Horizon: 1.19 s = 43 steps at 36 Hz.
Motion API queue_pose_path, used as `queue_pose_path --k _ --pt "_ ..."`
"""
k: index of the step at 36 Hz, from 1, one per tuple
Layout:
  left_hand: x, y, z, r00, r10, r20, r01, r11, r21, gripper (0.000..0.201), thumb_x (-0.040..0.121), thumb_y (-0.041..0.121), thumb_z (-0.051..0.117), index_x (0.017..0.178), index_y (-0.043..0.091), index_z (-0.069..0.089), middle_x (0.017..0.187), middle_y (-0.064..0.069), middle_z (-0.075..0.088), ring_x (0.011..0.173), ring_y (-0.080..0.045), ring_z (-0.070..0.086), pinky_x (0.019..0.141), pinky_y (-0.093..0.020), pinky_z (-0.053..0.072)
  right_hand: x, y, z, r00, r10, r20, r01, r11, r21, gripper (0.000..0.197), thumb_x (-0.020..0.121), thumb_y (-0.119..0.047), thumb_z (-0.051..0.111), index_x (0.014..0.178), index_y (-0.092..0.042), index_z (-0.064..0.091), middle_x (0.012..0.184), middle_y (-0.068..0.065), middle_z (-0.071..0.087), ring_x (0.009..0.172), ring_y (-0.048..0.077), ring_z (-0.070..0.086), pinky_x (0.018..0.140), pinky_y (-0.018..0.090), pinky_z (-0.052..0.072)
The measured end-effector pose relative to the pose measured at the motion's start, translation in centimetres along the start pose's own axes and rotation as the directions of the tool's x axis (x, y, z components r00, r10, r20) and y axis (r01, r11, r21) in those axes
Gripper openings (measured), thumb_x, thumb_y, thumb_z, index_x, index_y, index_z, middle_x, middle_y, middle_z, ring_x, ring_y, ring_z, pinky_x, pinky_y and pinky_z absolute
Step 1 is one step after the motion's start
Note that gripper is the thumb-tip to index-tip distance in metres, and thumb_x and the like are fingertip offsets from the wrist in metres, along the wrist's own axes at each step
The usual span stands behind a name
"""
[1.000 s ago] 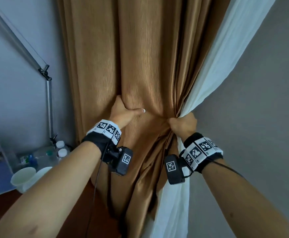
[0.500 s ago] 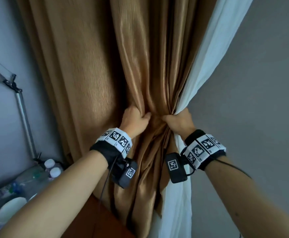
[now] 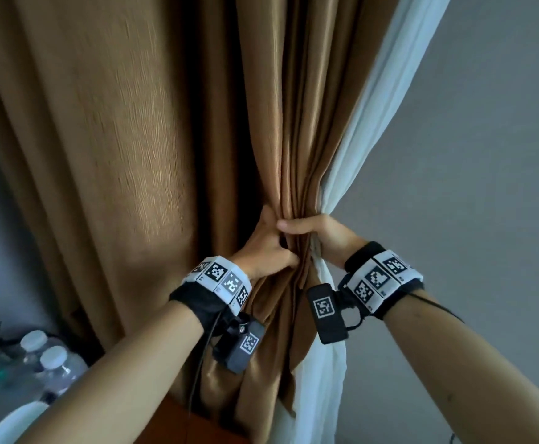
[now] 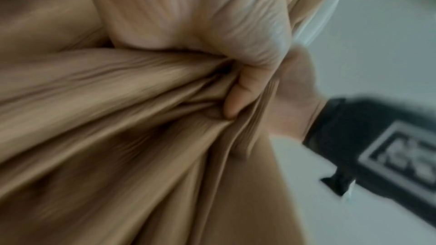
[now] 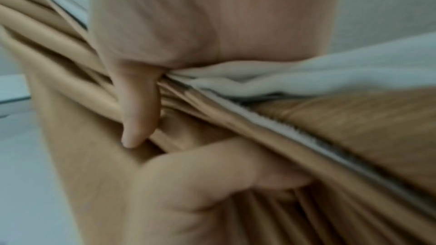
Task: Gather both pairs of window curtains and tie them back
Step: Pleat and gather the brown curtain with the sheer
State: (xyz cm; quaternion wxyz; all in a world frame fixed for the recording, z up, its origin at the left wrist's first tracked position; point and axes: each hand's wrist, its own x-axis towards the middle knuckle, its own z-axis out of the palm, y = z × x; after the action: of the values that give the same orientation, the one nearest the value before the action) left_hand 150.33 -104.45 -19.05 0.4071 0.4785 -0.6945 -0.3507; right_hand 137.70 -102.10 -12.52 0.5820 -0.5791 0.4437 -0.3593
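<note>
- The brown curtain (image 3: 152, 149) hangs across the left and middle of the head view, its right half drawn into tight vertical folds that narrow to a waist at the middle of the scene.
- The white sheer curtain (image 3: 386, 100) runs down the right edge of the brown one, slanting in to the same waist and hanging below it.
- The left hand (image 3: 263, 243) grips the bunched brown folds from the left; its fingers are curled into the cloth, and in the left wrist view a thumb (image 4: 238, 100) presses into the pleats.
- The right hand (image 3: 317, 230) clasps the bundle from the right, thumb lying across the front of the folds toward the left hand; in the right wrist view its finger (image 5: 138, 107) hooks around brown pleats, with the white sheer gathered beside the palm.
- The two hands touch or nearly touch at the waist of the bundle.
- Both wrist views are blurred.
- Two clear plastic bottles (image 3: 50, 363) with white caps stand at the lower left, near the curtain's left side, with a white bowl (image 3: 12, 424) nearer at the bottom edge.
- A plain grey wall (image 3: 485, 187) fills the right.
</note>
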Motion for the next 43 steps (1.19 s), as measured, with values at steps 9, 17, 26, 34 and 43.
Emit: queue_pose_path --k 9,17,26,34,43 --pt "-1.7 -3.5 2.9 0.983 -0.084 0.164 0.026 0.944 0.328 0.083 0.085 0.008 0.065 0.149 -0.006 0.013 0.15 -0.026 0.03 0.137 -0.035 0.036 0.113 -0.042 0.032 3.9 1.7 2.0 0.816 -0.228 -0.531 0.009 0.924 -0.383 0.024 0.072 -0.023 0.068 0.074 -0.022 0.044 0.077 -0.004 0.052 0.073 0.02 0.054 0.069 0.028 0.05" --pt "0.4 -1.5 -5.2 0.964 -0.255 0.075 0.238 0.955 0.178 0.055 0.071 0.004 0.076 0.115 0.017 0.046 0.103 -0.001 0.057 0.1 -0.017 0.054 0.084 -0.026 0.047 4.4 1.2 0.8 0.796 -0.19 -0.575 -0.04 0.931 -0.364 0.032 0.074 -0.02 0.067 0.1 -0.006 0.055 0.103 0.012 0.063 0.096 0.03 0.063 0.081 0.033 0.055" --pt "1.7 1.6 -8.7 0.682 0.048 -0.73 0.275 0.908 0.317 0.093 0.061 0.047 0.086 0.129 0.005 0.038 0.128 -0.015 0.042 0.118 -0.03 0.044 0.104 -0.034 0.036 4.2 0.7 1.8 0.798 -0.145 -0.584 -0.057 0.948 -0.314 0.039 0.076 -0.014 0.062 0.112 -0.004 0.053 0.113 0.014 0.061 0.106 0.033 0.061 0.094 0.04 0.053" --pt "2.3 1.7 -7.2 0.813 -0.176 -0.555 0.291 0.948 0.126 0.03 0.096 0.024 0.054 0.113 0.001 0.063 0.108 -0.02 0.068 0.102 -0.034 0.064 0.081 -0.031 0.047 4.0 1.2 1.3 0.792 -0.146 -0.593 -0.045 0.954 -0.295 0.042 0.079 -0.014 0.059 0.118 -0.003 0.051 0.113 0.013 0.057 0.106 0.033 0.058 0.084 0.028 0.046" --pt "0.4 2.5 -5.0 0.954 -0.143 -0.263 0.152 0.988 0.012 0.072 0.074 0.06 0.065 0.124 0.008 0.06 0.117 -0.004 0.068 0.111 -0.017 0.062 0.102 -0.039 0.047 3.8 1.2 0.5 0.901 -0.225 -0.371 0.151 0.964 -0.218 0.035 0.074 0.0 0.06 0.105 -0.017 0.06 0.092 -0.003 0.064 0.092 0.018 0.062 0.08 0.028 0.051"
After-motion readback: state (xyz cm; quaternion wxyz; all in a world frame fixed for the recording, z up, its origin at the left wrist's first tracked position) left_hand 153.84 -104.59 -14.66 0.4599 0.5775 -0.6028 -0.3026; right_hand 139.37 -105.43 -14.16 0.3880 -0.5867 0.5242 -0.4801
